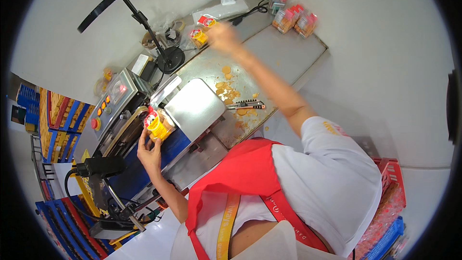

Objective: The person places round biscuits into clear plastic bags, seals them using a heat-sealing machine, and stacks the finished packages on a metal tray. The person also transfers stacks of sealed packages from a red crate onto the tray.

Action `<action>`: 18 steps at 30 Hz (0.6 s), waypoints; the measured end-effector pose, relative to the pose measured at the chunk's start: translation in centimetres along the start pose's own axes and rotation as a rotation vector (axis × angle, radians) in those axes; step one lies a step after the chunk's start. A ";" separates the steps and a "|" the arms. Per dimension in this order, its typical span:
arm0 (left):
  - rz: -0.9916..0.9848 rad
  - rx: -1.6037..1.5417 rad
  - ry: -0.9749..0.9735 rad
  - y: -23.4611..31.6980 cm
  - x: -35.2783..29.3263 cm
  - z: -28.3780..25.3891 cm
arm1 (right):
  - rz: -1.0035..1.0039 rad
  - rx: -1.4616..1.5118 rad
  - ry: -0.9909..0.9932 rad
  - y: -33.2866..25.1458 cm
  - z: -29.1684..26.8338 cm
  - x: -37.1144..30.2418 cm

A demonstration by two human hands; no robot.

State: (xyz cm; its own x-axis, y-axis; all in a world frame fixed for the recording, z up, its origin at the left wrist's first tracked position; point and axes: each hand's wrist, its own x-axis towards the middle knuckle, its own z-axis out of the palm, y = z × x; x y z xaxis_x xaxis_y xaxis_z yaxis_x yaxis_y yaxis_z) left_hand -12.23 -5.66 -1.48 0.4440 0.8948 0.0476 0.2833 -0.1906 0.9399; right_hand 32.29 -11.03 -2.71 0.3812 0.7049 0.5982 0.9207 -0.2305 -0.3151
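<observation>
My left hand (pixel 150 153) grips the lower edge of a clear packet of biscuits (pixel 161 126) with a red and yellow label. It holds the packet at the sealing machine (pixel 118 103), over the near end of its blue conveyor belt (pixel 177 143) and beside a metal plate (pixel 196 108). My right arm stretches to the far side of the table. The right hand (pixel 223 38) is smeared by motion beside two similar packets, one nearer (pixel 198 38) and one farther (pixel 207 21). Whether its fingers hold anything is not visible.
A box cutter (pixel 246 104) lies among broken biscuit crumbs (pixel 225 91) on the metal table (pixel 284 50). Several filled packets (pixel 294 19) stand at the back right. A ring light stand (pixel 169 60) rises behind the machine. Blue and red crates (pixel 65 120) are stacked at left.
</observation>
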 end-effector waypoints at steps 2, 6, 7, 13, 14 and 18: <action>-0.027 0.010 0.038 -0.2 -0.8 -0.6 | 0.293 -0.256 0.046 7.5 -7.4 0.1; -0.021 0.044 0.052 -0.1 0.0 -1.8 | 0.488 -0.725 0.002 27.1 -10.6 -3.5; -0.046 0.049 0.074 -0.3 -0.2 -2.1 | 0.518 -0.763 -0.046 29.3 -10.5 -4.2; 0.244 0.856 0.401 2.8 -1.3 -1.8 | 0.247 -0.641 -0.178 28.6 -9.7 -4.6; 0.331 0.780 0.447 4.6 -0.8 -0.4 | 0.165 -0.621 -0.175 27.4 -10.6 -3.9; 0.570 0.449 0.269 12.3 0.7 8.6 | 0.106 -0.369 -0.237 18.1 -13.4 -0.1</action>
State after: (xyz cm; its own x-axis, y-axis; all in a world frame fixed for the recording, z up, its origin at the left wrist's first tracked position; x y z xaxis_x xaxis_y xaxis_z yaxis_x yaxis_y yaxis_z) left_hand -1.09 -10.85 7.16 0.4191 0.6659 0.6172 0.4158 -0.7451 0.5215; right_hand 50.01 -24.27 1.38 0.4845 0.7890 0.3777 0.8625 -0.5030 -0.0556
